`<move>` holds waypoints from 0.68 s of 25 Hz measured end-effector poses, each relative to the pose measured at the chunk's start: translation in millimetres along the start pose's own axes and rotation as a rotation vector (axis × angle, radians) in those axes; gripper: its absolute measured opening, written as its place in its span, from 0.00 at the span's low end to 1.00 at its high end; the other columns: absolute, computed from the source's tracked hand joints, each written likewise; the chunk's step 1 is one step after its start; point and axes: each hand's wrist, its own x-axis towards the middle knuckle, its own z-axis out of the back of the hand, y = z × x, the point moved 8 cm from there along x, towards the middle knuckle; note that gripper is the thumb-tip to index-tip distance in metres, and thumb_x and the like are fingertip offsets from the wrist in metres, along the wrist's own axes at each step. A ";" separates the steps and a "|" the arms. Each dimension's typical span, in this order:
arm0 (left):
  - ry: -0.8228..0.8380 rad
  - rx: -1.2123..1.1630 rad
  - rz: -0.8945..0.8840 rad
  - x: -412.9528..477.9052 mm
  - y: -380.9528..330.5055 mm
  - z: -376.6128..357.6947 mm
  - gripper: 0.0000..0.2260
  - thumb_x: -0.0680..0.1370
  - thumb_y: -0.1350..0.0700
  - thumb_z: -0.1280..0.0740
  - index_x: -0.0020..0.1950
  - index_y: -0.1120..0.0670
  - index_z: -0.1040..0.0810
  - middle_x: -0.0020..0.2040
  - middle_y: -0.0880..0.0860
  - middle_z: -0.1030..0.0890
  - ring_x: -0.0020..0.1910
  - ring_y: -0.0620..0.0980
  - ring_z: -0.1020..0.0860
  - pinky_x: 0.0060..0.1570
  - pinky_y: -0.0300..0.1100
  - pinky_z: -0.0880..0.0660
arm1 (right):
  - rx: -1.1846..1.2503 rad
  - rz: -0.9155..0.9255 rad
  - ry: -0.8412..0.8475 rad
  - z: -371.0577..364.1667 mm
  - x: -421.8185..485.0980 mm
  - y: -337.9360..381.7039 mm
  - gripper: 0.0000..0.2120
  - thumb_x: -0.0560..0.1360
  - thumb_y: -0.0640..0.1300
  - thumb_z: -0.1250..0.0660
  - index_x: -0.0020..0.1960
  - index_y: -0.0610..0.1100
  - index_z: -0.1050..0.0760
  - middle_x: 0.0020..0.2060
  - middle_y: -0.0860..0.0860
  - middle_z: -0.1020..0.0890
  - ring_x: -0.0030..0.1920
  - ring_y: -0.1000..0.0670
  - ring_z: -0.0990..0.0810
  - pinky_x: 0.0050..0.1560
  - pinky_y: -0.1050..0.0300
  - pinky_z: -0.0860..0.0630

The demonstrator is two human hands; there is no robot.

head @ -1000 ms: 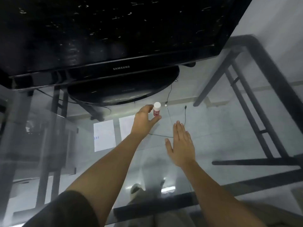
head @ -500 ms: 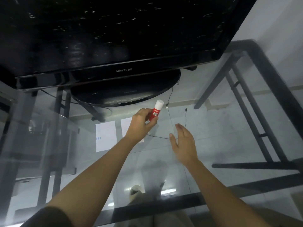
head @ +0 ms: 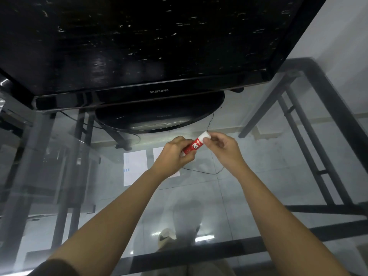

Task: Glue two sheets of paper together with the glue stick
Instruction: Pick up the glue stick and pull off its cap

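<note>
My left hand [head: 175,155] grips the red body of the glue stick [head: 195,145], which is tilted up to the right above the glass table. The fingertips of my right hand [head: 223,148] pinch its white cap [head: 206,135]. One sheet of white paper [head: 135,168] lies flat on the glass to the left of my left hand. A second sheet [head: 159,153] lies beside it, mostly hidden under my left hand and wrist.
A black television [head: 139,46] on a round black stand [head: 159,116] fills the far side of the glass table [head: 258,166]. A thin black cable [head: 205,172] trails over the glass below my hands. Dark metal table frames [head: 310,140] show at right and left.
My left hand lifted the glue stick and tilted it. My right hand rose off the glass, moved in and took hold of the cap.
</note>
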 end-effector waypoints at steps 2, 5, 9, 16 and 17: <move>-0.005 -0.003 0.010 2.0 -0.3 0.5 0.12 0.75 0.54 0.33 0.56 0.56 0.22 0.43 0.53 0.24 0.39 0.48 0.27 0.39 0.29 0.33 | 0.048 0.002 -0.019 4.2 4.6 1.1 0.06 0.73 0.48 0.31 0.50 0.53 0.22 0.46 0.56 0.18 0.46 0.62 0.20 0.45 0.71 0.25; 0.039 0.023 0.050 -1.1 11.1 -3.9 0.13 0.75 0.54 0.33 0.57 0.57 0.23 0.45 0.54 0.24 0.40 0.48 0.27 0.39 0.30 0.33 | 0.154 -0.057 -0.179 24.4 15.1 -8.7 0.08 0.73 0.52 0.32 0.52 0.53 0.22 0.47 0.57 0.18 0.48 0.63 0.20 0.44 0.73 0.26; 0.024 0.012 0.152 -10.5 34.4 0.3 0.15 0.75 0.54 0.33 0.59 0.57 0.24 0.47 0.54 0.23 0.42 0.49 0.27 0.44 0.37 0.31 | -0.129 -0.018 -0.171 24.5 27.2 -30.1 0.14 0.73 0.47 0.31 0.58 0.47 0.25 0.48 0.55 0.19 0.47 0.59 0.21 0.49 0.69 0.27; -0.008 -0.017 0.170 -12.5 39.6 11.6 0.17 0.75 0.53 0.32 0.61 0.57 0.25 0.48 0.50 0.25 0.45 0.48 0.26 0.48 0.40 0.27 | -0.483 0.098 -0.106 8.7 33.6 -61.2 0.16 0.72 0.41 0.30 0.59 0.41 0.24 0.53 0.44 0.19 0.52 0.47 0.22 0.53 0.60 0.29; -0.020 -0.020 0.163 -13.1 39.0 13.9 0.16 0.74 0.53 0.32 0.61 0.57 0.25 0.47 0.50 0.25 0.45 0.48 0.26 0.48 0.41 0.26 | -0.515 0.109 -0.109 8.3 33.3 -63.1 0.17 0.72 0.41 0.30 0.61 0.41 0.25 0.53 0.43 0.19 0.53 0.46 0.22 0.54 0.59 0.29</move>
